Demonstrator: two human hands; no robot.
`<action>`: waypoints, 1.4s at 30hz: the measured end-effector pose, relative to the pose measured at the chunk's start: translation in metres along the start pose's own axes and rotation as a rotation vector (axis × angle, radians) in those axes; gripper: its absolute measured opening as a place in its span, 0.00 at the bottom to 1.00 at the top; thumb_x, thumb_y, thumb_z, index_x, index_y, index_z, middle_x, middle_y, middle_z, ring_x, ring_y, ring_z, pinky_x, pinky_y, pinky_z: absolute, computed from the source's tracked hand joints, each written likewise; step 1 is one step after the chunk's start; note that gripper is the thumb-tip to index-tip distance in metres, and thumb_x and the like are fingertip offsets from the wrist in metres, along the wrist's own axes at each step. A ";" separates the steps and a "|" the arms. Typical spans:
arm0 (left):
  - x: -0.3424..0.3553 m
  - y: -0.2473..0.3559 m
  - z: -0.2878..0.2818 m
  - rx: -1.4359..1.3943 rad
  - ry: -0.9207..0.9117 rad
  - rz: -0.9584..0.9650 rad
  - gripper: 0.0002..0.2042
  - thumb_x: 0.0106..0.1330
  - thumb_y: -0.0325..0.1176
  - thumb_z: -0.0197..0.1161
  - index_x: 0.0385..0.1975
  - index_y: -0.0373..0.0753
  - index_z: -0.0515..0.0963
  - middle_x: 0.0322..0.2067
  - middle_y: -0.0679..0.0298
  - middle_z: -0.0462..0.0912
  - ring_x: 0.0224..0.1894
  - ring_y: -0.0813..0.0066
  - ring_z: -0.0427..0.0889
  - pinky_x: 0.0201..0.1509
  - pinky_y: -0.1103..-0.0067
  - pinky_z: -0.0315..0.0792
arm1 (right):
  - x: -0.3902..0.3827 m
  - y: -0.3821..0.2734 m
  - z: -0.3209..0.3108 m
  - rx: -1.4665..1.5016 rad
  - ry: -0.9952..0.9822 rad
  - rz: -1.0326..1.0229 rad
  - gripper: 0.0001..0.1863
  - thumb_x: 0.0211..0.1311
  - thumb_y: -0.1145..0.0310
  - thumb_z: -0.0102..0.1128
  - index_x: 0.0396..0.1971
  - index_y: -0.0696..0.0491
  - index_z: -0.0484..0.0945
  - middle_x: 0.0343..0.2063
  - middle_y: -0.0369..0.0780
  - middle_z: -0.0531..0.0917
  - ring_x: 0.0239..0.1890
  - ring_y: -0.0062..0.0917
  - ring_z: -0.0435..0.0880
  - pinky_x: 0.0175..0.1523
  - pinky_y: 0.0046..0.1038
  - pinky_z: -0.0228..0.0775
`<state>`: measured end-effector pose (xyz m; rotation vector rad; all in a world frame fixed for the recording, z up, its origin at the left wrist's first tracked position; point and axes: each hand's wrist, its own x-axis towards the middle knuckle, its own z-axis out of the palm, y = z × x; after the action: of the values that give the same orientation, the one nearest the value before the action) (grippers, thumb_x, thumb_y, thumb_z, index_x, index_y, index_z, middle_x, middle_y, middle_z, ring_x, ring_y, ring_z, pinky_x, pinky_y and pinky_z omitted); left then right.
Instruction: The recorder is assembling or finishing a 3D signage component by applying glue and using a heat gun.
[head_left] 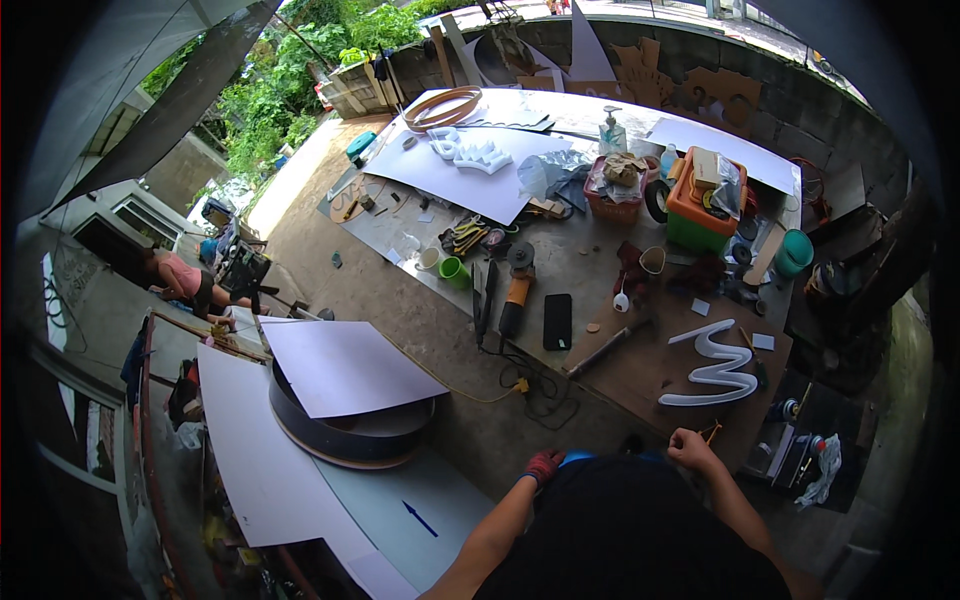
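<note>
My left hand, in a red glove, is closed at my waist, beside blue fabric and my black shirt. Whatever it holds is hidden. My bare right hand is curled near the worktable's right front, beside a small orange object; its contents are unclear. Above it, a white zigzag strip lies on a brown board with a hammer-like tool, a green-handled screwdriver and small white squares. Farther left on the table are an angle grinder and a black phone.
Orange-and-green crate, cups, white sheets and cut letters sit on the table. A cable runs below it. At left, a second bench holds sheets and a dark ring; a person is beyond, near a doorway.
</note>
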<state>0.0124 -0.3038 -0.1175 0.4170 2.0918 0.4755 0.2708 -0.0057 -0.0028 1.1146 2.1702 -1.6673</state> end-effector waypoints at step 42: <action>0.042 0.000 -0.054 -0.016 -0.064 0.089 0.24 0.65 0.54 0.55 0.52 0.43 0.78 0.48 0.51 0.81 0.55 0.52 0.77 0.58 0.67 0.69 | 0.012 -0.066 0.021 -0.086 0.082 0.007 0.11 0.48 0.67 0.64 0.31 0.57 0.77 0.28 0.43 0.83 0.33 0.31 0.83 0.40 0.31 0.74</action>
<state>-0.0547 -0.2938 -0.1206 0.5113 2.0131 0.5246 0.2132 -0.0254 0.0328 1.1849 2.2608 -1.5352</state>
